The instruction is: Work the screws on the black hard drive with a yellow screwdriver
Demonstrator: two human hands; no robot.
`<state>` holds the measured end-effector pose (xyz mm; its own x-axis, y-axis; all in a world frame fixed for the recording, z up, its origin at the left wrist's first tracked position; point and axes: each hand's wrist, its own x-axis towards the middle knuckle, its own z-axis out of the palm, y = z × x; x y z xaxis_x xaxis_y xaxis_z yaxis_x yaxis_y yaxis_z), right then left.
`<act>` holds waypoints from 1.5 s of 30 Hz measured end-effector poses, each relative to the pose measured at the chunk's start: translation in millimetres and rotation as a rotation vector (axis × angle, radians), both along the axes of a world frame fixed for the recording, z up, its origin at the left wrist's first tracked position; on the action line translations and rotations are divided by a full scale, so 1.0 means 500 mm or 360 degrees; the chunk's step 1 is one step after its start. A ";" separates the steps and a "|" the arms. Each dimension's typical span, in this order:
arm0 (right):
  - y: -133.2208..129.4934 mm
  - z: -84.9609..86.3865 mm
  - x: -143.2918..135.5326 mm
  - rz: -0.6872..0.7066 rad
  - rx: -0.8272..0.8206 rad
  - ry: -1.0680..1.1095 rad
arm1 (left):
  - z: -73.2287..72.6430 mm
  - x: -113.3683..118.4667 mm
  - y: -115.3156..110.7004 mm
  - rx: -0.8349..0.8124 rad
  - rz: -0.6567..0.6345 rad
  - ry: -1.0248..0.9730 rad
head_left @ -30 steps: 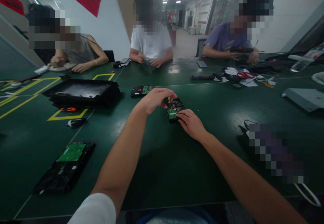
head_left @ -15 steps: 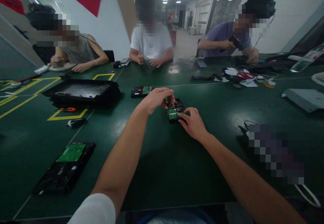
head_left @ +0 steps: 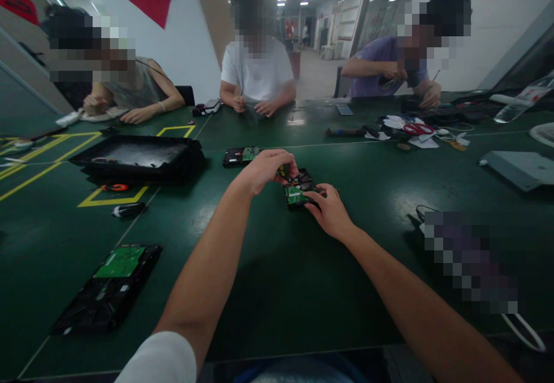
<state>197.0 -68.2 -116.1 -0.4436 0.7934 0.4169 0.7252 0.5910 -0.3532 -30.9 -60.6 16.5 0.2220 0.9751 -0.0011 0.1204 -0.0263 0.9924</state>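
Note:
A black hard drive with a green circuit board (head_left: 296, 195) lies on the dark green table, between my hands. My left hand (head_left: 273, 171) is closed round a small yellow-and-black screwdriver (head_left: 283, 171) above the drive's upper left part; the tool's tip is too small to make out. From the right, my right hand (head_left: 329, 210) grips the drive's near right edge with thumb and fingers. Just beyond my left hand lies a second drive (head_left: 236, 157), partly covered by it. A larger drive (head_left: 104, 290) rests at the lower left.
A black tray (head_left: 138, 158) stands at the left, with an orange-handled tool (head_left: 115, 187) and a dark cylinder (head_left: 128, 210) nearby. A grey metal box (head_left: 517, 169) and a blurred-out pouch (head_left: 471, 262) lie right. Three people sit across the table.
Both my hands keep nearly the same place and hold on the drive and screwdriver. The view has shifted slightly. Across the table, the person at the right has raised a dark tool closer to the head.

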 end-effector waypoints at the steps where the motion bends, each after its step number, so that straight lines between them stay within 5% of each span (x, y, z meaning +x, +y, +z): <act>1: 0.000 0.000 0.000 0.0001 -0.0005 -0.0002 | 0.000 0.000 0.000 -0.0003 0.0000 -0.0001; 15: 0.008 0.013 -0.003 0.0080 -0.0008 -0.0351 | -0.009 0.002 0.001 -0.0163 -0.0082 -0.0207; 45: -0.005 0.023 -0.012 -0.0074 -0.0072 -0.0653 | -0.021 0.021 0.007 -0.0051 -0.0074 -0.0110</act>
